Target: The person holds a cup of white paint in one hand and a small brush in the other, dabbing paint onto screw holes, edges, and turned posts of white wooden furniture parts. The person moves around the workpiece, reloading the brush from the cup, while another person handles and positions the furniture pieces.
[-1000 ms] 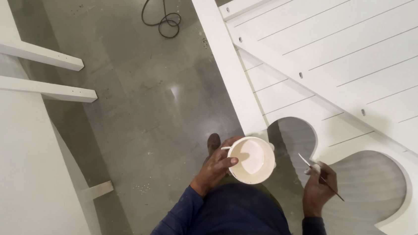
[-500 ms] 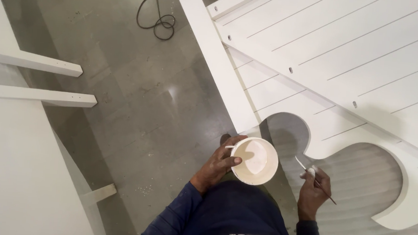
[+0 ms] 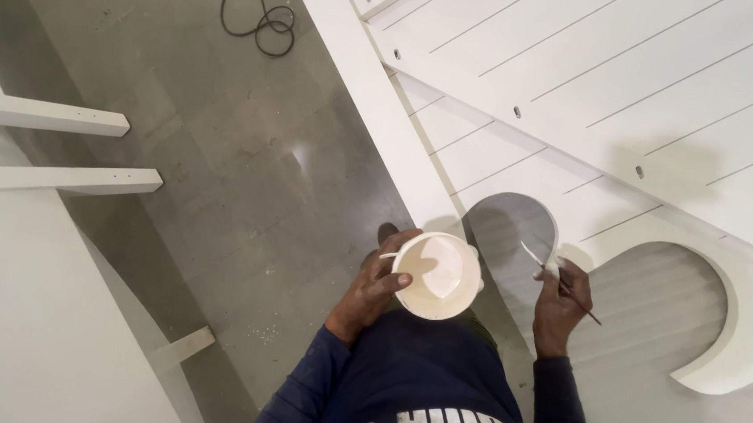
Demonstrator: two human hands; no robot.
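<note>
My left hand (image 3: 377, 285) is clamped on the cup (image 3: 437, 275); my right hand (image 3: 559, 302) pinches a brush (image 3: 559, 282) beside the white panel (image 3: 635, 107)

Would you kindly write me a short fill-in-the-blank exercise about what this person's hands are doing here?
1. The left hand holds a round white ____ of paint.
2. The right hand holds a thin ____ near the white slatted wooden panel.
3. A dark coiled ____ lies on the grey concrete floor.

Missing words: bowl; paintbrush; cable.
</note>
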